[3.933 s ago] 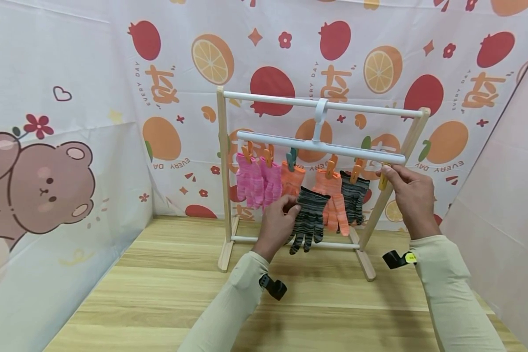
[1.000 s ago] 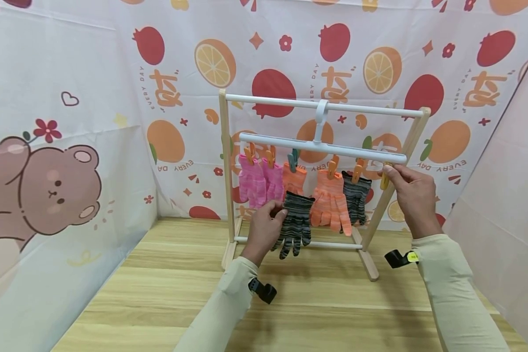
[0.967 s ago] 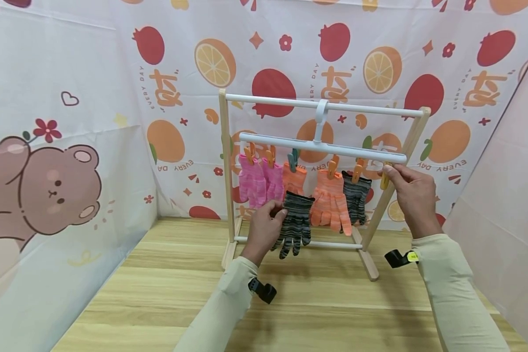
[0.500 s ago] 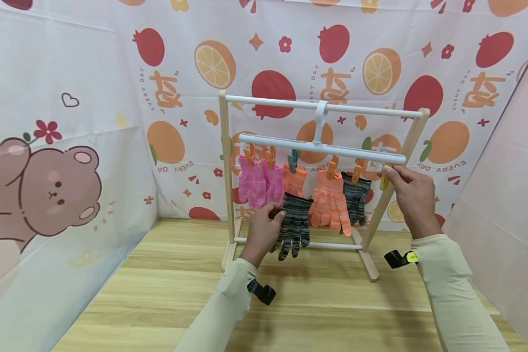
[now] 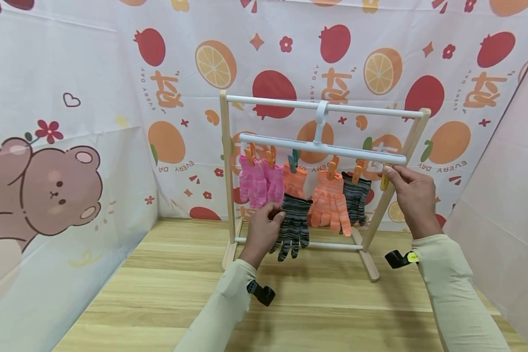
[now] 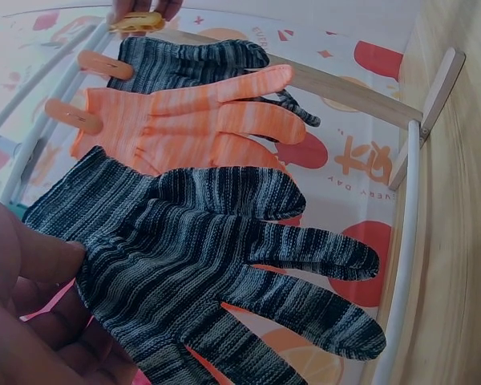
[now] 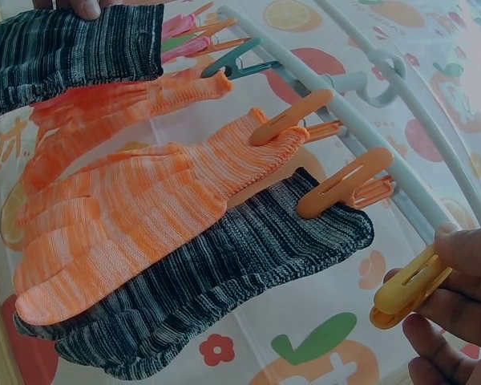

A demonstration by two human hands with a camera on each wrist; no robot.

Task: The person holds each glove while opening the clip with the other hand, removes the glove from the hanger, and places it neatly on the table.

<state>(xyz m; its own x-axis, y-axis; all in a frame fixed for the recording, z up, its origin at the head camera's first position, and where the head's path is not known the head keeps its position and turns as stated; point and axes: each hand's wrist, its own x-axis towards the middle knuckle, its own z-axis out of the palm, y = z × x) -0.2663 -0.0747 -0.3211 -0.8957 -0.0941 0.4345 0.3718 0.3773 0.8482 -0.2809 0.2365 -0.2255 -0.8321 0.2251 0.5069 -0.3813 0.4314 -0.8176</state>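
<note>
My left hand (image 5: 264,232) pinches a dark grey-striped knit glove (image 5: 294,225) by the side near its cuff. The glove hangs fingers down in front of the rack, overlapping an orange glove (image 5: 294,179). My right hand (image 5: 415,198) pinches a yellow clothespin (image 7: 409,285) at the right end of the white hanger (image 5: 286,142). No glove is in this clothespin. Beside it, an orange clothespin (image 7: 345,183) holds another dark striped glove (image 7: 216,265). Further left, clothespins hold a second orange glove (image 5: 330,203) and two pink gloves (image 5: 252,183).
The hanger hooks over the top rail (image 5: 273,101) of a wooden rack (image 5: 227,195), whose feet stand on the wood-grain table (image 5: 167,293). Close behind the rack is a fruit-print cloth (image 5: 176,88). A teal clothespin (image 5: 293,161) grips the orange glove behind my left hand.
Over the last several seconds my left hand has carried the dark glove left and slightly down, uncovering more of the right-hand orange glove. My right hand stays at the yellow clothespin.
</note>
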